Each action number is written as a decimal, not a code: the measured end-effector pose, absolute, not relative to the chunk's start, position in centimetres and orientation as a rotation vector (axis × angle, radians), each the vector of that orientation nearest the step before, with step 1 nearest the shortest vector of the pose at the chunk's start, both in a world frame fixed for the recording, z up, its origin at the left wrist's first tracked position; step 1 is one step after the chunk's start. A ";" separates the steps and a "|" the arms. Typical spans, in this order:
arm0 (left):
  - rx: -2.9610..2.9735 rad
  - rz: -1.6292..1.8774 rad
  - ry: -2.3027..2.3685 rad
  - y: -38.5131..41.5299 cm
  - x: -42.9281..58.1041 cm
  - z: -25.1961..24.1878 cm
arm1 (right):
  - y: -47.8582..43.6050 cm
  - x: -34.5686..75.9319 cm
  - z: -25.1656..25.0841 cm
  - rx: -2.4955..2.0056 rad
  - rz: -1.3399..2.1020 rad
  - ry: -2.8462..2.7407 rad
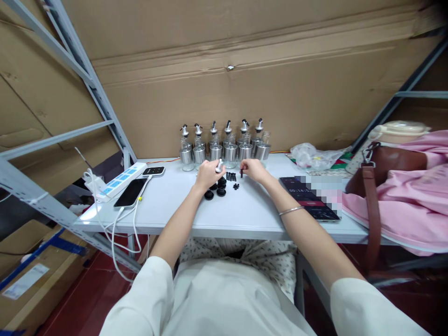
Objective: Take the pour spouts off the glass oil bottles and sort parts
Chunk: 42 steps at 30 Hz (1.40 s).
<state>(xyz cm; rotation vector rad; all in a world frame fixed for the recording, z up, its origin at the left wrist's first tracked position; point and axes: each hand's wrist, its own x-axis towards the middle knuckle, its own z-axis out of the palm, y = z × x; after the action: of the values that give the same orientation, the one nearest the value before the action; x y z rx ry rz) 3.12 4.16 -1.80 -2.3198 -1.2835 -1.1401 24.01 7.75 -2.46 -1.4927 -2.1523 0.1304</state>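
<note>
My left hand (207, 175) is closed around a silver pourer spout (219, 165), whose metal tip sticks up past the thumb. Between the fingertips of my right hand (254, 169) hangs a small black plastic piece (241, 173), just above the table or touching it; I cannot tell which. Round black stoppers (220, 191) lie below my left hand, partly covered by it. Several short black pieces (231, 176) are lined up between the hands, with tiny black bits (236, 186) nearer me. Behind stand glass bottles with steel sleeves (230, 152); those in the back row carry pourer spouts (244, 125).
On the left of the white table (168, 205) are a power strip (124, 179), a charging phone (130, 192) and a smaller device (153, 171). A tablet with a timer (310, 198) lies right, near a plastic bag (315, 156), brown strap (371, 210) and pink cloth (409, 196). Cardboard (196, 93) rises behind.
</note>
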 end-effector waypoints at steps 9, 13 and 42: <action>-2.339 -1.096 -1.297 4.0 3.2 -1.7 | 7.3 23.9 -2.6 -1.709 0.005 -2.279; -2.343 -1.092 -1.304 4.0 3.3 -1.6 | 6.8 23.8 -2.1 -1.773 0.025 -2.230; -2.376 -1.120 -1.339 3.7 3.3 -1.4 | 6.9 21.9 -2.7 -1.306 0.263 -2.453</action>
<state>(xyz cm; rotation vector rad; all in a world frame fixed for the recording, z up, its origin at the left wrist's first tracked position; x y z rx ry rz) 3.32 3.69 -1.35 -2.3765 -1.3392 -1.1203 21.86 6.88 -2.68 -1.3061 -2.4534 0.2630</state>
